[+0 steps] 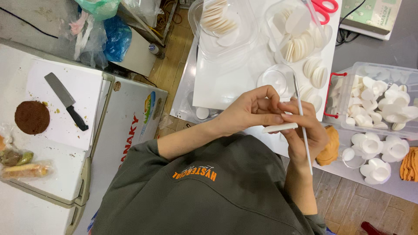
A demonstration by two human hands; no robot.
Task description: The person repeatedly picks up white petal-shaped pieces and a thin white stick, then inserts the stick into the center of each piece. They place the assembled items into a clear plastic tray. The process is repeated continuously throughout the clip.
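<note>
Left hand [252, 111]: fingers curled, pinching a white flat piece [280, 128] by its edge.
Right hand [305, 130]: closed around a thin white tool [301, 117], also touching the piece.
White flat piece: between both hands, in front of the person's chest.
Nearby: white board [230, 82] with round discs [315, 72]; clear box [379, 74] of white pieces to the right.

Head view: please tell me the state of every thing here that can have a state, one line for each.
left hand: pinching the white disc
white disc: held edge-on between both hands
right hand: holding the thin brush
thin brush: upright in the fingers
round clear dish: empty
red-latched clear bin: open, full of white pieces
knife: lying flat
red scissors: lying, blades hidden
</note>
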